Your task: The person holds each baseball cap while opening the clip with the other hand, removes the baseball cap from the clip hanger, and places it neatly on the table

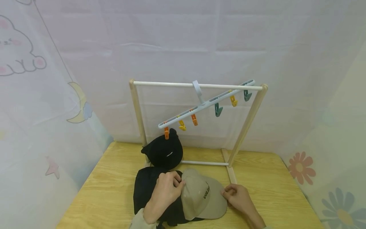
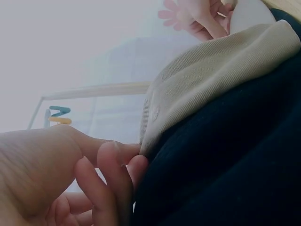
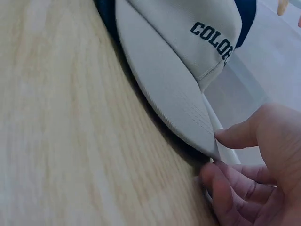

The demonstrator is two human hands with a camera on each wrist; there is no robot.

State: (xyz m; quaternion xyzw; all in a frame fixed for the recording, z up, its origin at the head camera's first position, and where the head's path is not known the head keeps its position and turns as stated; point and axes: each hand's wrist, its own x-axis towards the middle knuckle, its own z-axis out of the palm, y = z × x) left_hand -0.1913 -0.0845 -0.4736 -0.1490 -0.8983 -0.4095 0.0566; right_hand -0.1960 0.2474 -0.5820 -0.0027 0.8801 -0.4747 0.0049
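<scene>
A beige baseball cap point(image 1: 193, 194) with dark lettering lies on a larger black cloth item point(image 1: 144, 187), its brim point(image 3: 164, 84) pointing right. My left hand point(image 1: 166, 190) pinches the cap's crown edge between thumb and fingers, as the left wrist view shows up close. At the other side, my right hand point(image 1: 239, 199) pinches the outer corner of the brim; its thumb point(image 3: 237, 134) is on top and the fingers are below. Behind the left hand, a black hat point(image 1: 164, 151) with pointed corners is at the orange clip point(image 1: 166, 133) on the hanger's low end.
A wooden stand point(image 1: 248, 124) with a white top rod point(image 1: 166, 84) rises at the back of the table point(image 1: 97, 190). From the rod hangs a tilted pale blue hanger point(image 1: 203, 105) bearing several orange, yellow and green clips. Printed cloth walls point(image 1: 297, 105) enclose the table.
</scene>
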